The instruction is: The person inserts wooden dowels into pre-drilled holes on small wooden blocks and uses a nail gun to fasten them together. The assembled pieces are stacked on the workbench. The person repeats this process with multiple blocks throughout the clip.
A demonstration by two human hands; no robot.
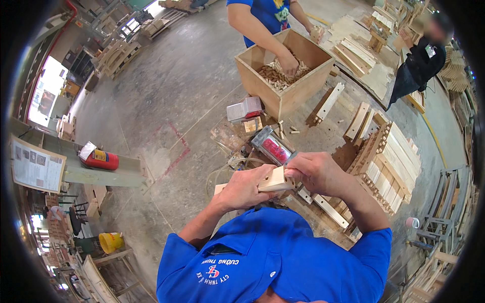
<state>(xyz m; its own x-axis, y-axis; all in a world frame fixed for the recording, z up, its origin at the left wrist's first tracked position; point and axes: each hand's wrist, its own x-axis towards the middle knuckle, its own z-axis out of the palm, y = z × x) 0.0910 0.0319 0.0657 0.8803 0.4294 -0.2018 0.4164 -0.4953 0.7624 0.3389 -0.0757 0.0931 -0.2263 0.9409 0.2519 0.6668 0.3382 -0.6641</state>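
My left hand [246, 189] is closed around a pale wooden block [277, 180], a piece of wood with holes drilled near its end. The fingers of my right hand [319, 172] are pinched together at the block's right end, by a hole. What they hold, if anything, is hidden. Just beyond my hands lies a clear-and-red cylinder [275, 148] with metal ends. Several small wooden dowels [294, 132] are scattered past it on the work surface. A plywood box [257, 83] of dowels stands farther off, with a co-worker's hand [289, 64] reaching in.
To the right, a stack of wooden rails [391, 161] rises beside my right arm. One drilled rail [331, 102] lies near the box. A pale plastic container [243, 109] sits left of it. At far left are a red fire extinguisher [103, 159] and a yellow bucket [110, 242].
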